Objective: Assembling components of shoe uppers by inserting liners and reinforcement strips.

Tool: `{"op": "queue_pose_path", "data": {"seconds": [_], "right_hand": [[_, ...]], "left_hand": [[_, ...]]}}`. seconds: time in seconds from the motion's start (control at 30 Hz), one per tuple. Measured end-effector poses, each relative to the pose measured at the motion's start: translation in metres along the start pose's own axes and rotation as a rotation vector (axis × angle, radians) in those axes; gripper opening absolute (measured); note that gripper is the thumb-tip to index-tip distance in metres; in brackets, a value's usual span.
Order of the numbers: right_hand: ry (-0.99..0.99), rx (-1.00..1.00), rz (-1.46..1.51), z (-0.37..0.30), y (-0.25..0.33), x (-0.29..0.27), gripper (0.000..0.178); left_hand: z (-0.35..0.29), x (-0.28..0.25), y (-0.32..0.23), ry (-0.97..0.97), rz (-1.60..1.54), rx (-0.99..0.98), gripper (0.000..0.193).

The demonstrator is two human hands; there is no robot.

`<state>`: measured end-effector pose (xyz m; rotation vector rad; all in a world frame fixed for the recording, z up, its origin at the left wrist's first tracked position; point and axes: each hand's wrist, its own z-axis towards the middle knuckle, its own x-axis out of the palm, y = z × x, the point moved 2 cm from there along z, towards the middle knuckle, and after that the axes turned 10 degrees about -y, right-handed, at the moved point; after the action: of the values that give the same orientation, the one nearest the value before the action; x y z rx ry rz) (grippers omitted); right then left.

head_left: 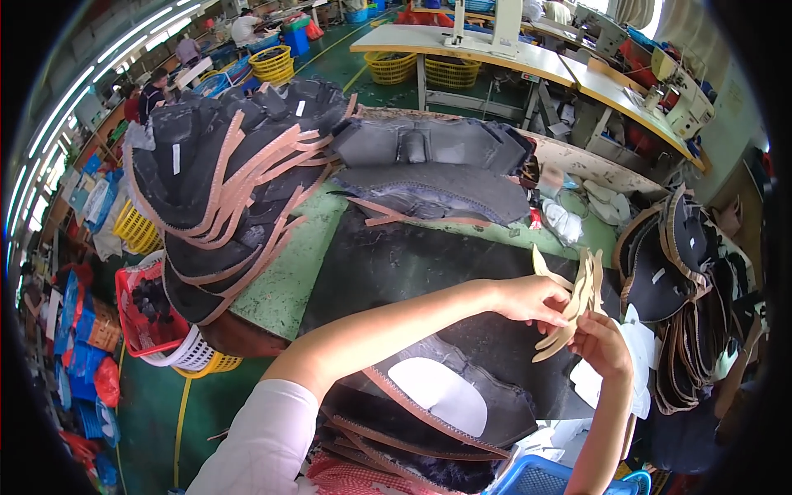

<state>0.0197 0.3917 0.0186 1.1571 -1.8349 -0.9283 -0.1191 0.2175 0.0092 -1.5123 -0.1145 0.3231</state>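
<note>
Both of my hands are over the right side of the worktable. My left hand pinches several thin, cream-coloured curved pieces, which fan out between the hands. My right hand grips the same pieces from the right, fingers curled at their lower edge. Their material cannot be made out. Below my left forearm lies a dark stitched panel with a white rounded sheet on it. More dark panels with brown zigzag-stitched edges lie beneath it, close to my body. A black mat covers the tabletop under my hands.
A tall pile of dark panels with pinkish-brown edging stands at left; flatter dark panels lie at the back. Stitched dark pieces hang at right. A blue basket sits near my body, a red basket at left.
</note>
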Motion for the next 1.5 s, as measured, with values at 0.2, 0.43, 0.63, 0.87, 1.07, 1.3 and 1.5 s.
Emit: {"op": "queue_pose_path", "data": {"seconds": [0.2,0.43,0.63,0.87,1.07,1.3,1.5], "right_hand": [[-0.133,-0.195,-0.224,-0.004,0.0,0.032,0.025],[0.016,-0.046,0.477,-0.018,0.004,0.006,0.032],[0.179,-0.288,0.81,-0.032,0.024,0.003,0.044],[0.35,-0.561,0.727,-0.079,0.033,0.008,0.057],[-0.118,-0.391,-0.821,-0.065,-0.029,0.041,0.041],[-0.496,-0.822,-1.271,-0.039,-0.046,0.089,0.021],[-0.467,-0.801,-1.288,-0.021,-0.051,0.075,0.021]], "left_hand": [[0.002,0.002,0.011,-0.194,0.099,0.104,0.011],[0.013,0.005,-0.012,-0.07,-0.026,0.083,0.015],[-0.005,-0.015,0.003,-0.05,0.01,-0.118,0.017],[-0.006,-0.045,0.027,-0.113,0.286,-0.338,0.024],[-0.052,-0.051,-0.016,-0.344,0.92,-0.238,0.045],[-0.168,-0.046,-0.013,-0.279,0.867,-0.133,0.032],[-0.225,0.01,-0.011,-0.521,0.712,-0.003,0.031]]}}
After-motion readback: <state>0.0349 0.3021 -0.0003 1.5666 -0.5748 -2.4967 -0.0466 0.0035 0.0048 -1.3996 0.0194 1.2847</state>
